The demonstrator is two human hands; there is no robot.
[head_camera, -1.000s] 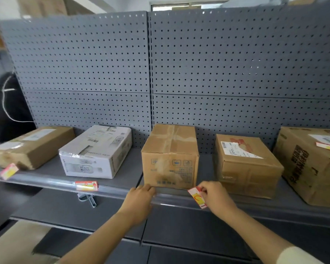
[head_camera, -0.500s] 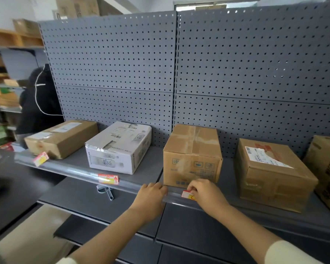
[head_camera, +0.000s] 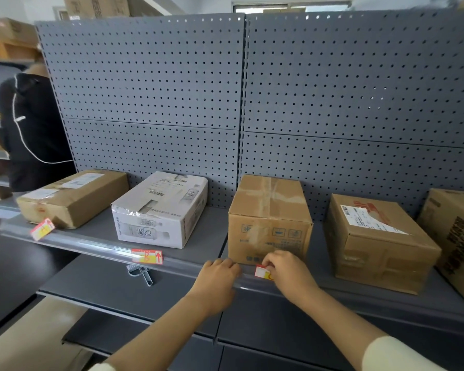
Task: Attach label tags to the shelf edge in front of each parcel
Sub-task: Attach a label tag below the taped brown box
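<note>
A grey shelf edge (head_camera: 97,243) runs in front of several parcels. My right hand (head_camera: 289,274) pinches a red, white and yellow label tag (head_camera: 262,271) against that edge, right below the taped brown box (head_camera: 269,220). My left hand (head_camera: 217,277) rests curled on the edge just left of the tag, fingers on the rail. A tag with a red arrow (head_camera: 147,257) sits on the edge below the white box (head_camera: 160,210). Another tag (head_camera: 42,229) hangs tilted below the flat brown box (head_camera: 73,198). At the right stand a labelled brown box (head_camera: 381,242) and a printed box (head_camera: 458,242).
Grey pegboard (head_camera: 172,89) backs the shelf. A lower grey shelf (head_camera: 105,285) juts out beneath, with a grey metal clip (head_camera: 142,274) hanging under the upper edge. A person in dark clothes (head_camera: 30,129) stands at the far left. Cartons sit on wooden shelving behind.
My right hand has brought the tag from the air down onto the shelf edge below the taped box. My left hand stays on the rail. My view has drifted left.
</note>
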